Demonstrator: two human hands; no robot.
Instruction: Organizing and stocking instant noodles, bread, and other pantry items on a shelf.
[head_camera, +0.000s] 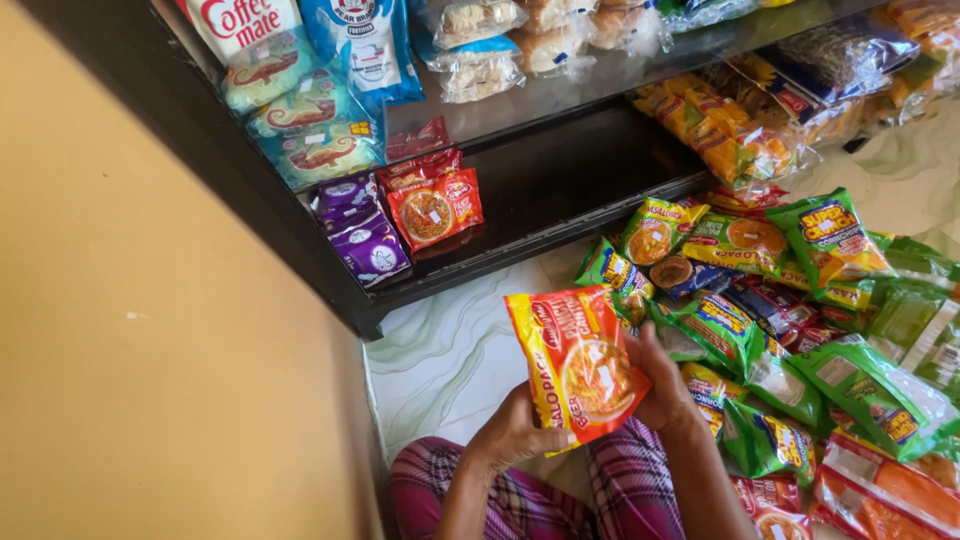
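the fingers of the left hand (510, 435) were curled up around the lower left corner of the noodle packet (578, 362), thumb lying over its front near the bottom edge, clamped on it. the right hand (662, 385) sat behind the packet's right edge, fingers mostly hidden by the wrapper; they seemed pressed to its back, though how far apart they were could not be told. held by two opposite edges like this, the packet stayed flat and face-up toward the camera, probably so its front could be looked over.

the packet sat at lower centre of the frame, above the person's lap in plaid trousers (620, 490). it was a soft, glossy pouch, red-orange with a yellow band down its left side and a round picture of noodles on the front, slightly puffed and tilted to the left.

to the right of the hands a loose heap of packets (790, 330), mostly green with some red and orange, lay spread on the pale marbled floor (440, 350). in the upper middle, a dark shelf (560, 190) held a few red packets (432, 205) and purple packets (365, 235) standing at its left end. a plain yellow wall (130, 330) filled the left of the frame.
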